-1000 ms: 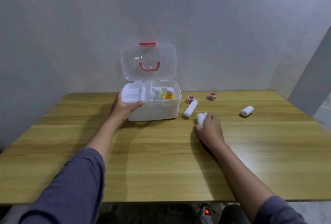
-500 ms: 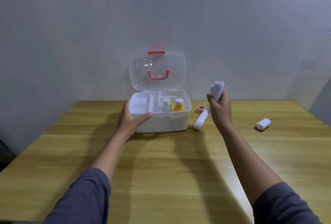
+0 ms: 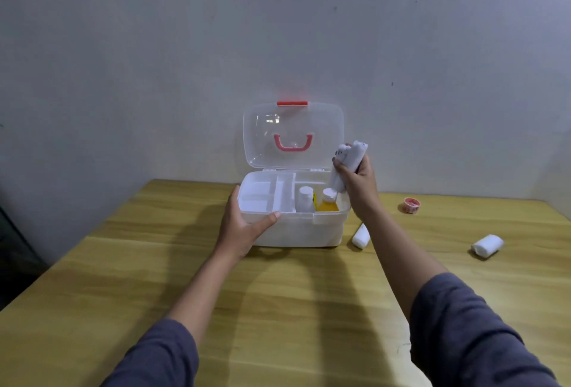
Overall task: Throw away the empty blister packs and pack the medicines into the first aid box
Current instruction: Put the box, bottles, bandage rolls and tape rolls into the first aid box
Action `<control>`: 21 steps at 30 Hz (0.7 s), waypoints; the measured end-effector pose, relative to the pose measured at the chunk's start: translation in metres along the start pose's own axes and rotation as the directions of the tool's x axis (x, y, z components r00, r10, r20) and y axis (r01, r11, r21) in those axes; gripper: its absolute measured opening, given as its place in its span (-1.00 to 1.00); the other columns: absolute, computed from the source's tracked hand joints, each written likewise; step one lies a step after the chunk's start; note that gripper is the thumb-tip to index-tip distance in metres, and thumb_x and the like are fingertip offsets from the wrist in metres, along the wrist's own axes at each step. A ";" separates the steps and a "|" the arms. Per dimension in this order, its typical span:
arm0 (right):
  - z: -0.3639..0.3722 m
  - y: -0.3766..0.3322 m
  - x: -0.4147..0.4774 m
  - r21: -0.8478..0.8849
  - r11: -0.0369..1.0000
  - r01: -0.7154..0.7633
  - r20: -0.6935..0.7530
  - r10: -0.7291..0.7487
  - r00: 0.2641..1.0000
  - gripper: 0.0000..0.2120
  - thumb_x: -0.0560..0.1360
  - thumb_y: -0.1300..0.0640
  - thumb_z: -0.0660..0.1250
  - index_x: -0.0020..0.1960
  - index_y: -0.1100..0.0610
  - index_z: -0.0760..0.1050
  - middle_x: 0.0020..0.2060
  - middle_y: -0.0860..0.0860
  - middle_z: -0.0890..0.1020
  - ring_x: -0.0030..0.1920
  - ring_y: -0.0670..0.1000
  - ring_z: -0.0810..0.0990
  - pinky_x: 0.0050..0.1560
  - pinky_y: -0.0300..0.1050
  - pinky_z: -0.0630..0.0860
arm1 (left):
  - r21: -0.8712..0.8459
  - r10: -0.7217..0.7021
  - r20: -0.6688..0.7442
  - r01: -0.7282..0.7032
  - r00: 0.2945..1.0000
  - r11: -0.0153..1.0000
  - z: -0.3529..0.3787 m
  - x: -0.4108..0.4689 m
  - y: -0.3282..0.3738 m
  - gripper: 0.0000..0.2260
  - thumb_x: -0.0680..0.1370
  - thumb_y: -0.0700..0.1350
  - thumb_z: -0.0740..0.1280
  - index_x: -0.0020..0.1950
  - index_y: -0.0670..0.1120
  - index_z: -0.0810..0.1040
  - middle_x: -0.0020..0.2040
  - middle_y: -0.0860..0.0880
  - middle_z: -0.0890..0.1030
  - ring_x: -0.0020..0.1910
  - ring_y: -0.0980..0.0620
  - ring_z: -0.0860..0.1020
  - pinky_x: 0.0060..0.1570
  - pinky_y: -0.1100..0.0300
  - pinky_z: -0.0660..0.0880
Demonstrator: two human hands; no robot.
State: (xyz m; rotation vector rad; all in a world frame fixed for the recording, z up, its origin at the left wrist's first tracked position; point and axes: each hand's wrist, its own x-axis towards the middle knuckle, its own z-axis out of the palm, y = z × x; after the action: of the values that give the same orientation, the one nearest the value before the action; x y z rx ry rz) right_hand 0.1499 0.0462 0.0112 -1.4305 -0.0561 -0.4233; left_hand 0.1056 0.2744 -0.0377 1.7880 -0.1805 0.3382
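The white first aid box (image 3: 296, 232) stands on the wooden table with its clear lid (image 3: 293, 136) upright against the wall. Inside, on the right, stand a white bottle (image 3: 305, 199) and a yellow bottle (image 3: 328, 201); the divided tray on the left looks bare. My left hand (image 3: 244, 229) grips the box's front left corner. My right hand (image 3: 358, 179) holds a white bandage roll (image 3: 347, 162) tilted over the box's right end, its lower end dipping inside.
A second bandage roll (image 3: 361, 236) lies on the table just right of the box, partly behind my right arm. A third roll (image 3: 487, 246) lies farther right. A small red tape roll (image 3: 411, 205) sits near the wall.
My right hand has carried the bandage roll left from beside the box to over its right end. The camera has moved closer. My left hand keeps its grip.
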 end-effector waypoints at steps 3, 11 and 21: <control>0.001 0.003 0.001 -0.057 0.998 -0.013 0.016 0.014 1.000 -0.59 0.47 0.27 0.32 0.29 0.13 0.34 0.04 0.07 0.52 0.01 0.02 0.51 0.08 -0.01 0.51 | 0.015 0.005 0.004 -0.005 1.000 1.000 -0.001 0.000 -0.001 -0.24 0.18 0.21 0.51 0.33 0.08 0.38 0.22 0.09 0.54 0.23 0.07 0.51 0.22 0.10 0.47; -0.003 0.000 -0.002 -0.224 0.974 -0.024 0.043 0.035 0.998 -0.68 0.39 0.32 0.39 0.12 0.14 0.46 -0.02 0.08 0.57 -0.02 0.05 0.56 0.05 0.00 0.56 | 0.039 -0.013 0.021 0.012 1.000 0.999 -0.004 0.002 -0.002 -0.23 0.19 0.21 0.52 0.34 0.04 0.39 0.23 0.05 0.55 0.23 0.04 0.52 0.24 -0.01 0.48; -0.019 -0.005 -0.008 -0.327 0.945 -0.003 0.157 0.058 0.986 -0.71 0.36 0.25 0.46 0.05 0.25 0.52 -0.01 0.14 0.63 0.09 0.12 0.60 0.17 0.02 0.55 | 0.036 -0.018 0.035 0.016 0.999 0.999 -0.006 0.002 0.000 -0.25 0.20 0.21 0.52 0.33 0.05 0.40 0.22 0.06 0.56 0.22 0.05 0.53 0.23 0.01 0.49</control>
State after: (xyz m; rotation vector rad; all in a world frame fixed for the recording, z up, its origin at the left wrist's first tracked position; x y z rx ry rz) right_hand 0.1372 0.0291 0.0109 -1.7896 -0.1010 -0.2956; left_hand 0.1066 0.2798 -0.0360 1.8310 -0.1851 0.2996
